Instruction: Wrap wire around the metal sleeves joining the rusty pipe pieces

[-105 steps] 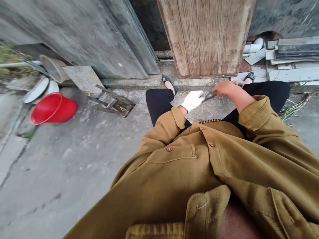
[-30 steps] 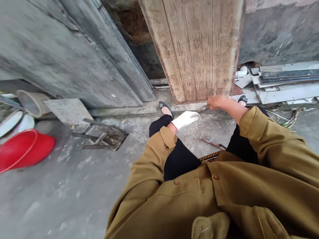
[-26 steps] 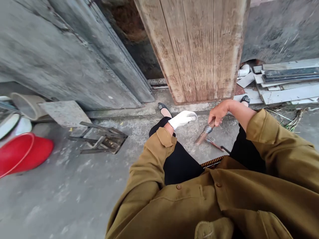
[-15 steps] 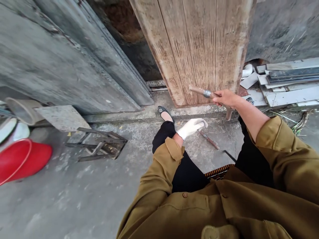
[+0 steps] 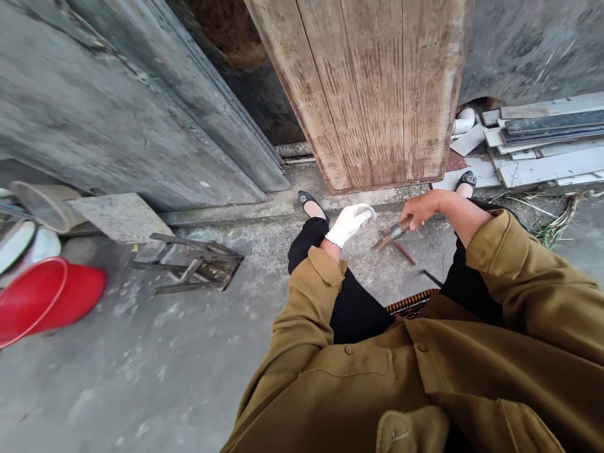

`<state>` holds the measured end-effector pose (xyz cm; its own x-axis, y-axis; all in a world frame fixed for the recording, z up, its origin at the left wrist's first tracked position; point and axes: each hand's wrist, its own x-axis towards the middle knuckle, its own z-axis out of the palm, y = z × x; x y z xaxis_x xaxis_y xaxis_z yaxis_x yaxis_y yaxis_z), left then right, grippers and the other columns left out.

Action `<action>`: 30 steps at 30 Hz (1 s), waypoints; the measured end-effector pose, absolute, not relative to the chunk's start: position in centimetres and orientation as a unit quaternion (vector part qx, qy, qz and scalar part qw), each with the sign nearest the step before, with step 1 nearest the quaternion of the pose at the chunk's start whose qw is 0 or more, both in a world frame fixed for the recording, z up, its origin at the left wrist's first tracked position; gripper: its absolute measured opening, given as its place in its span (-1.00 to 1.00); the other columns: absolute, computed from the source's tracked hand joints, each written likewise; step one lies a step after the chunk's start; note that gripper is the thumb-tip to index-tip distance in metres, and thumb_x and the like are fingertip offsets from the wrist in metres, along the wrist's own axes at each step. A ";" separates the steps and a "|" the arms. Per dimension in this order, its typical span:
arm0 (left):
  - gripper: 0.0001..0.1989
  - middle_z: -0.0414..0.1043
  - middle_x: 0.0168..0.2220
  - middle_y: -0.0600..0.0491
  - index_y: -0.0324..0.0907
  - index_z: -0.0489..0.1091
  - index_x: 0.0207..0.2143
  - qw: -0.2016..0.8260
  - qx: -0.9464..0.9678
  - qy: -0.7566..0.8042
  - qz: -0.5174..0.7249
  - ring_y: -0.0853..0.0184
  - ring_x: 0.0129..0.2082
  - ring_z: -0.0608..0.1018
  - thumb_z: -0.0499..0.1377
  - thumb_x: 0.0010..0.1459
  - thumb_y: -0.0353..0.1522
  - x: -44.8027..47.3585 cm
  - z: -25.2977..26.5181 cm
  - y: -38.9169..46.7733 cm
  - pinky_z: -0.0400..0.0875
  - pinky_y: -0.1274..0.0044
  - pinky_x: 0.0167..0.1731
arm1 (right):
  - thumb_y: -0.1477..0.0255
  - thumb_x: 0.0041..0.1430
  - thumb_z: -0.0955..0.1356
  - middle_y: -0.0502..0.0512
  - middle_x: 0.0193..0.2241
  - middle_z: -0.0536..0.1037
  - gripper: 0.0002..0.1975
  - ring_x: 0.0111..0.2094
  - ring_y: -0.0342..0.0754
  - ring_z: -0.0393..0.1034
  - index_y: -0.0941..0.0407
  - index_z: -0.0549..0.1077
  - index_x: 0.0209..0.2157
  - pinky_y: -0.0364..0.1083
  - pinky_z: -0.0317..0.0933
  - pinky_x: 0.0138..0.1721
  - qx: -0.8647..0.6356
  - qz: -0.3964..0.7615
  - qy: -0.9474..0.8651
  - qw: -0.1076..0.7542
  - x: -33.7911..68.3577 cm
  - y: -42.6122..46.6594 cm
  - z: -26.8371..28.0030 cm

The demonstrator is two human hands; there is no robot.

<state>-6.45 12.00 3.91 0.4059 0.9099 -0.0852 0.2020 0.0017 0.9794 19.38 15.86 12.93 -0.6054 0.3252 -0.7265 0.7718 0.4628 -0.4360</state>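
My left hand (image 5: 353, 223) wears a white glove, and its fingers are curled together over the concrete floor. Whether a thin strand lies in them is too small to tell. My bare right hand (image 5: 419, 211) is wrapped round a brown wooden stick (image 5: 389, 237), its free end pointing down and left and smeared by motion. A band of wound wire around this stick shows as a grey blur. Just below and behind the stick, a thin reddish-brown rod (image 5: 404, 252) lies on the ground between my feet. My two hands are apart, the left one nearer the planks.
A tall wooden plank panel (image 5: 372, 94) leans at the wall ahead. To the left are a small wooden frame (image 5: 189, 267), a red bucket (image 5: 75, 296) and a flat board (image 5: 120, 217). Stacked boards (image 5: 552, 141) lie at right, beside a white pipe (image 5: 465, 121).
My right hand has swung the stick down and left, from in front of the panel to above the rod on the floor. My left hand stays curled in nearly the same place.
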 end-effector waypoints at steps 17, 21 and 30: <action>-0.53 0.58 -0.37 -0.07 -0.29 0.59 -0.35 0.661 0.607 0.379 0.228 0.44 -0.52 0.42 0.43 0.01 -0.02 -5.2 5.0 9.8 0.32 0.56 -0.46 | 0.39 0.38 0.37 0.44 0.13 0.56 -0.62 0.14 0.24 0.49 0.27 0.56 0.13 0.03 0.30 0.08 0.594 -0.192 0.777 0.085 21.1 18.1 12.0; -0.52 0.50 -0.46 -0.01 -0.26 0.53 -0.40 0.624 0.587 0.393 0.334 0.44 -0.56 0.39 0.38 0.02 0.01 -6.0 5.0 9.9 0.28 0.55 -0.49 | 0.51 0.27 0.43 0.33 -0.04 0.65 -0.68 0.00 0.11 0.55 0.26 0.64 0.04 -0.04 0.31 -0.01 0.461 -0.275 0.799 0.271 19.3 15.6 12.0; -0.65 0.32 -0.58 0.11 -0.23 0.45 -0.41 0.578 0.591 0.443 0.347 0.47 -0.63 0.25 0.28 0.19 -0.11 -5.9 3.8 11.1 0.13 0.57 -0.60 | 0.37 0.28 0.42 0.09 -0.31 0.60 -0.78 -0.33 -0.10 0.44 0.13 0.59 -0.08 -0.12 0.33 -0.22 0.416 -0.476 0.774 -0.041 20.6 13.1 16.0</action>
